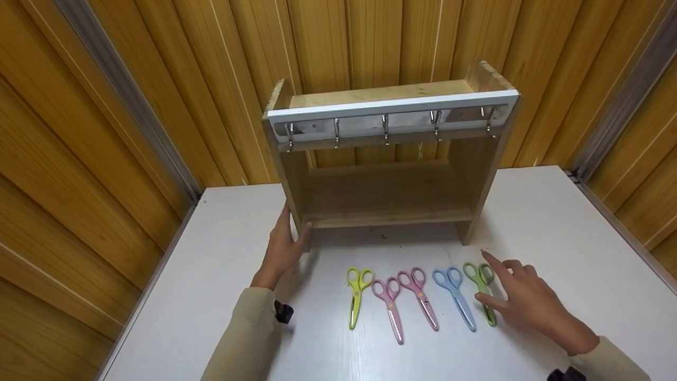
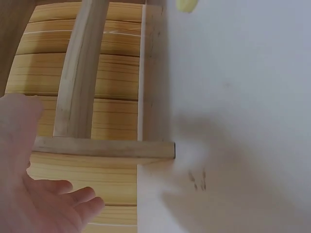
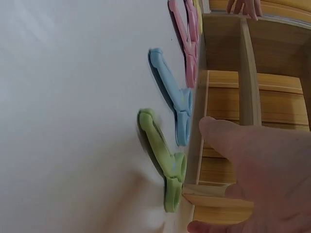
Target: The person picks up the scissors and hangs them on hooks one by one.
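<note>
Gripping wooden rack with left hand, low on its left side panel, between thumb and fingers. Nothing in right hand, thumb and forefinger well spread over green scissors, rightmost of five pairs on desk. Apparent step: reaching for these. Best to pinch near finger loops, clear of blue scissors; lift straight, bracing rack lightly.

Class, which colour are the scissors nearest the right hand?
Green scissors, shown best in the right wrist view.
</note>
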Tool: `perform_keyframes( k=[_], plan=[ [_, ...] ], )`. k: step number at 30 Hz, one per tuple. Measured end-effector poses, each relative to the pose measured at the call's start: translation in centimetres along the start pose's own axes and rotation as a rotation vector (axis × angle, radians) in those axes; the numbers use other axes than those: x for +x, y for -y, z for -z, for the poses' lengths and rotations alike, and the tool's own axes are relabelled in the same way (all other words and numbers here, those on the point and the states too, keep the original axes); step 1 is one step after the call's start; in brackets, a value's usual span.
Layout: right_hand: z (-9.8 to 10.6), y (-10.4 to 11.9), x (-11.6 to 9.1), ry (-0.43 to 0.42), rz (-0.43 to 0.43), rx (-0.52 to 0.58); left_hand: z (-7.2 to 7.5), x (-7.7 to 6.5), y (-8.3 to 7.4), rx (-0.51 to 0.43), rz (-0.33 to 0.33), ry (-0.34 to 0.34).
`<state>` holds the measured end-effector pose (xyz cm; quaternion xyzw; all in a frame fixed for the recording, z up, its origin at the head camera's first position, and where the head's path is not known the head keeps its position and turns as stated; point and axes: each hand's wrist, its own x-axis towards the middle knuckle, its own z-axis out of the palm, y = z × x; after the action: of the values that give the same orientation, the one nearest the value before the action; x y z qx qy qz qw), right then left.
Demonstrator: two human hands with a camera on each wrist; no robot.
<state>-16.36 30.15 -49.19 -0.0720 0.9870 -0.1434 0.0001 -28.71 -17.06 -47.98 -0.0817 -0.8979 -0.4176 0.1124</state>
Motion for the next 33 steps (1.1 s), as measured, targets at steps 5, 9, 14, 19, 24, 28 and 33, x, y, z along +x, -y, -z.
perform_keyframes(
  k=[5, 9, 14, 19, 24, 28, 33],
  plan=[
    [-0.7, 0.5, -0.2, -0.013, -0.013, 0.012, -0.5, 0.5, -0.1, -0.103, -0.024, -0.025],
    [-1.2, 0.6, -0.2, -0.001, -0.030, 0.019, -0.7, 0.6, -0.2, -0.156, -0.036, -0.045],
    [-1.4, 0.2, -0.3, 0.003, -0.026, 0.030, -1.0, 0.6, -0.1, -0.161, -0.043, -0.066],
    [-1.2, -0.3, -0.3, 0.007, -0.037, 0.017, -1.2, 0.8, -0.2, -0.151, -0.011, -0.068],
    [-0.8, -0.9, -0.2, 0.040, -0.059, 0.013, -1.2, 0.9, -0.5, -0.163, 0.011, -0.070],
    [-0.6, -1.5, -0.3, 0.027, -0.043, 0.017, -1.1, 0.8, -0.5, -0.162, 0.042, -0.062],
    [-0.4, -2.3, -0.3, 0.010, -0.030, 0.022, -1.2, 0.9, -0.3, -0.175, 0.046, -0.069]
  ],
)
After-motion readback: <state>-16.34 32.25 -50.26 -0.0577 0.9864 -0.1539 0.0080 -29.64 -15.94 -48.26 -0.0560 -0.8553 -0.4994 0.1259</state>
